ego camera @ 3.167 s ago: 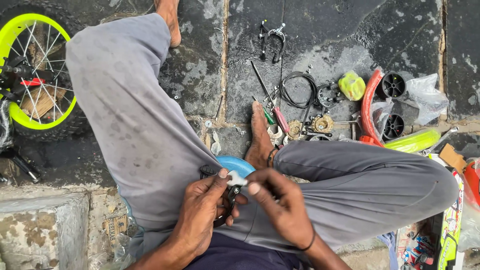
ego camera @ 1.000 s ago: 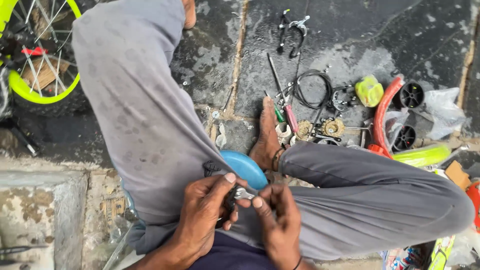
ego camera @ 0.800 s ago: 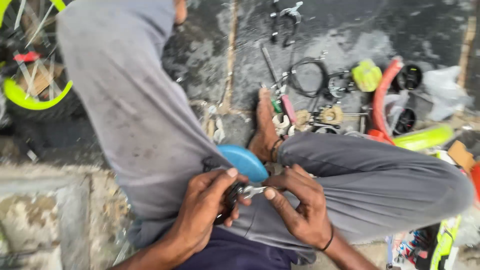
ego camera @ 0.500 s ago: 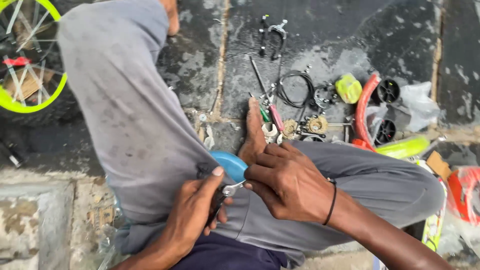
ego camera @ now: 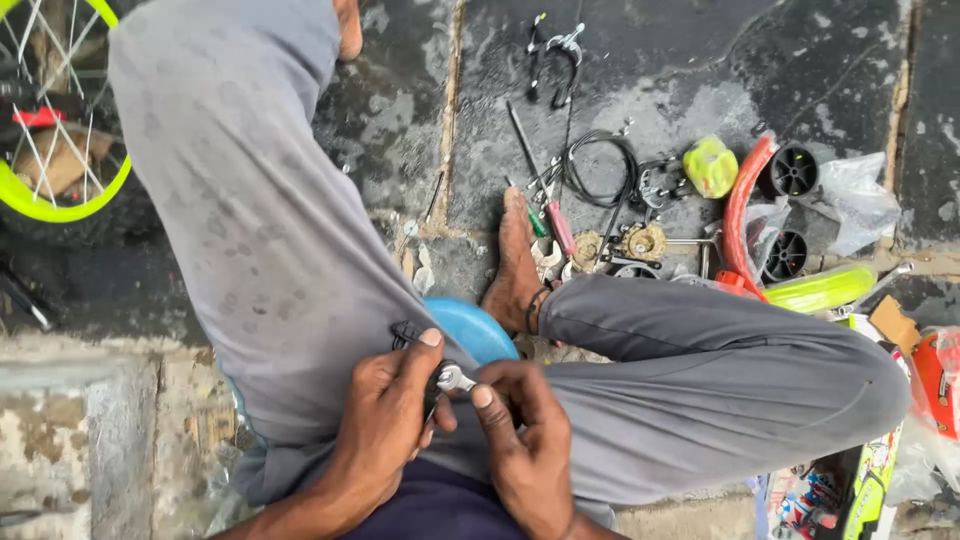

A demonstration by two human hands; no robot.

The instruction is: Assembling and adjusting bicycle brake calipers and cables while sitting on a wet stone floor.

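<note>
I sit on dark stone paving in grey trousers. My left hand [ego camera: 385,430] and my right hand [ego camera: 525,440] meet over my lap and both pinch a small black and silver metal part [ego camera: 447,378], thumbs and forefingers on it. Just beyond the hands lies a blue round lid-like piece [ego camera: 475,328] beside my bare right foot [ego camera: 515,265]. What the metal part is exactly I cannot tell, as the fingers cover most of it.
Loose bicycle parts lie on the paving ahead: a black cable coil [ego camera: 600,170], a brake caliper [ego camera: 560,50], screwdrivers [ego camera: 555,225], a red mudguard [ego camera: 745,205], small black wheels [ego camera: 790,172], a green mudguard [ego camera: 820,290]. A wheel with a lime-green rim [ego camera: 60,150] stands at the left.
My right hand had reached forward over my knee half a second ago; it has come back to my lap and again pinches the small metal part with my left hand.
</note>
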